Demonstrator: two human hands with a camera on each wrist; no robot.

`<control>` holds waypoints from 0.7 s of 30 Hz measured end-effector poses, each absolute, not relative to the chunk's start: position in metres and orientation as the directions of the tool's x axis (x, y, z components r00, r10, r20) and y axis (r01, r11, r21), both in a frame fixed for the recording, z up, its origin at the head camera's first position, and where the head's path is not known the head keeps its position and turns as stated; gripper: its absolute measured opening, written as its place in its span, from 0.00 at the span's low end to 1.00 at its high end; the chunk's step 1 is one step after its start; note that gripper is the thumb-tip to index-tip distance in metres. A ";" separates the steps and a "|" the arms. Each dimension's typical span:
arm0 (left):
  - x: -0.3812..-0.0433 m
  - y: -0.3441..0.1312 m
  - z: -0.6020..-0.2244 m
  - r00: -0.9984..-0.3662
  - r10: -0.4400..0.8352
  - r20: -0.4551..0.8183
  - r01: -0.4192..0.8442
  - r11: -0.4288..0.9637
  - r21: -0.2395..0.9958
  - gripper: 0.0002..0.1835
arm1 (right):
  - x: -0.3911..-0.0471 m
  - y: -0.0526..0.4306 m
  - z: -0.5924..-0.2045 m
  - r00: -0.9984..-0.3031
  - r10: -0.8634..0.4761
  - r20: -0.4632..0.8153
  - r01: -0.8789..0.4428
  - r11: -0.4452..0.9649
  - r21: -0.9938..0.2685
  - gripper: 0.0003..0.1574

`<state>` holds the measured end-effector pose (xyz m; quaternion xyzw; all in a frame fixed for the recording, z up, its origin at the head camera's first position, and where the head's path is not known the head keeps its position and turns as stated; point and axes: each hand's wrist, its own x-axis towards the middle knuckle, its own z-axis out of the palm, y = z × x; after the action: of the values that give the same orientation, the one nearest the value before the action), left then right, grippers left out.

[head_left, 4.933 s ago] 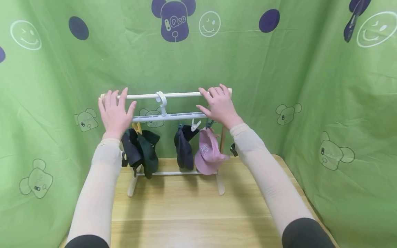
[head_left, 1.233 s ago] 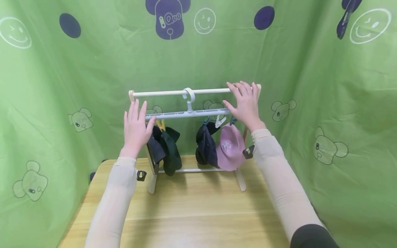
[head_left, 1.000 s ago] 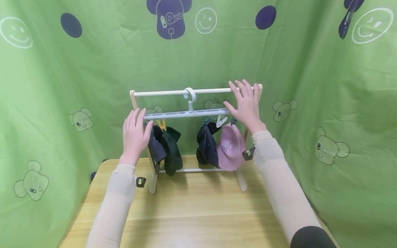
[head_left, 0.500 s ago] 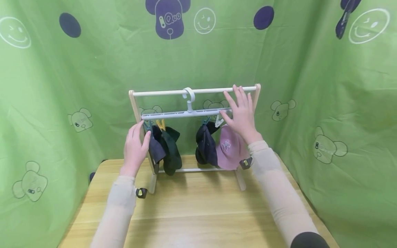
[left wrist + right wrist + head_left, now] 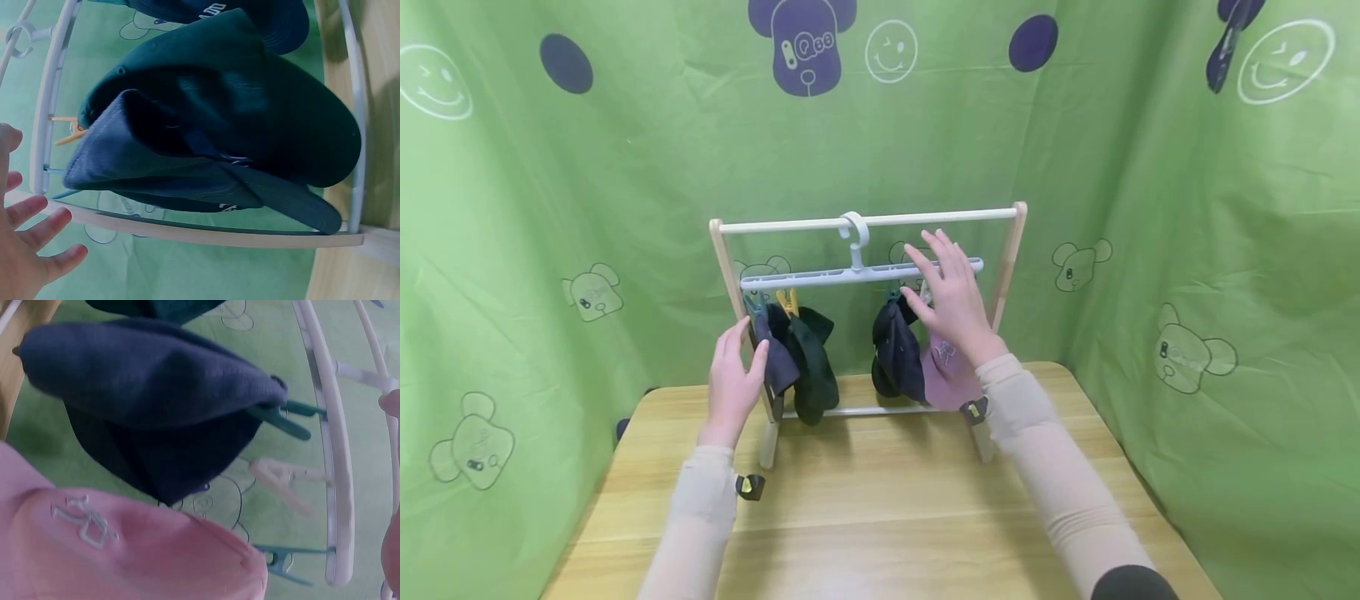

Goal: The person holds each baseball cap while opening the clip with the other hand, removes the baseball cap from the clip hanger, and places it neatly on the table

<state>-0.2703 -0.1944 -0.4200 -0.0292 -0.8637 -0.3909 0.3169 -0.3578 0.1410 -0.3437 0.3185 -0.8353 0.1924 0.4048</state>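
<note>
Watching remotely, I've got left hand (image 5: 732, 390) and right hand (image 5: 953, 302) spread, empty; hanger (image 5: 823, 277) looks light, stiff, best gripped at nine and three o'clock!

Two baseball caps (image 5: 780, 362) (image 5: 898, 358) are navy, a third cap (image 5: 814, 371) dark green, the fourth cap (image 5: 144, 550) pink with white embroidery (image 5: 86, 524). The curtain (image 5: 662, 150) is green with purple and white prints (image 5: 805, 71).
</note>
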 end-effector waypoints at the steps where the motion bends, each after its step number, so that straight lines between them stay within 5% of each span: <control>1: -0.270 -0.194 -0.422 -0.800 -0.200 0.566 0.296 0.689 0.662 0.29 | -0.357 0.138 -0.344 -0.455 -0.379 0.806 -0.699 0.713 -0.059 0.38; 10: -0.270 -0.194 -0.443 -0.828 -0.233 0.510 0.258 0.649 0.716 0.31 | -0.354 0.115 -0.352 -0.346 -0.392 0.852 -0.780 0.625 -0.029 0.33; 21: -0.268 -0.190 -0.459 -0.840 -0.276 0.467 0.256 0.557 0.790 0.34 | -0.352 0.090 -0.361 -0.331 -0.413 0.849 -0.800 0.599 -0.021 0.31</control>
<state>-0.2679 -0.1897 -0.4593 0.0061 -0.8357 -0.4708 0.2828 -0.3519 0.0897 -0.3609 0.3868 -0.7839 0.2254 0.4302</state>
